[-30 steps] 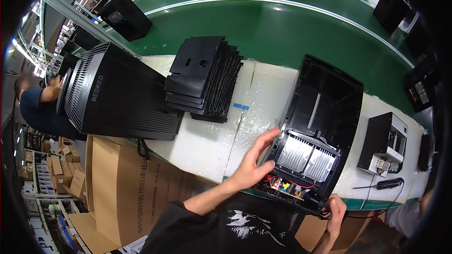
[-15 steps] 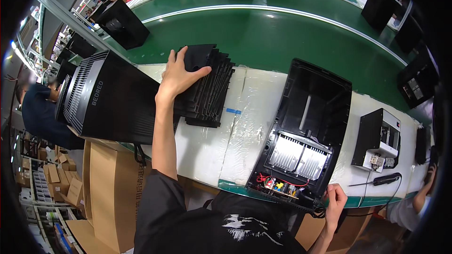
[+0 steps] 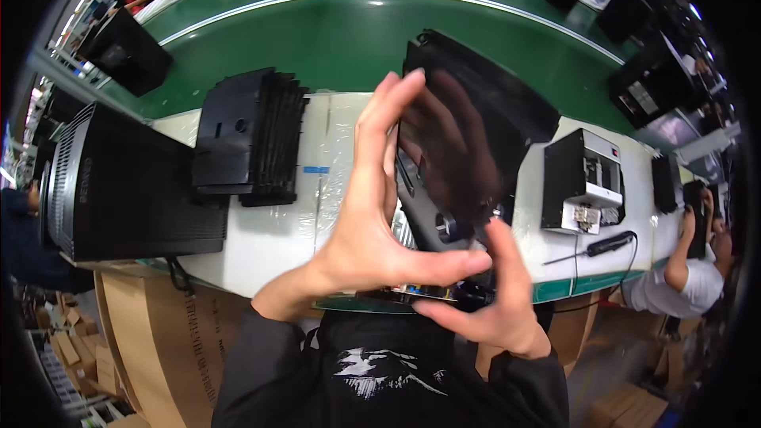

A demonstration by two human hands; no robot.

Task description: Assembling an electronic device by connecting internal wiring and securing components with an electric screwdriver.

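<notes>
Close to the camera, my two hands hold up a glossy black flat panel (image 3: 456, 154); my fingers are mirrored in its surface. My left hand (image 3: 372, 214) grips its left edge, fingers upright and thumb along the bottom. My right hand (image 3: 495, 305) pinches the lower right corner from below. The panel hides most of the open black housing (image 3: 515, 107) lying on the white-covered bench (image 3: 277, 230). A stack of similar black panels (image 3: 246, 139) lies to the left of my hands.
A large black ribbed unit (image 3: 119, 182) stands at the bench's left end. A small black box unit (image 3: 583, 178) and a corded screwdriver (image 3: 610, 244) are on the right. Beyond runs a green conveyor (image 3: 333, 40) with more black units. A co-worker (image 3: 674, 285) sits at right; cardboard boxes (image 3: 151, 325) below.
My left hand left the stack with a black panel and brought it up over the open housing. My right hand rose from the bench edge and took hold of the panel's lower corner.
</notes>
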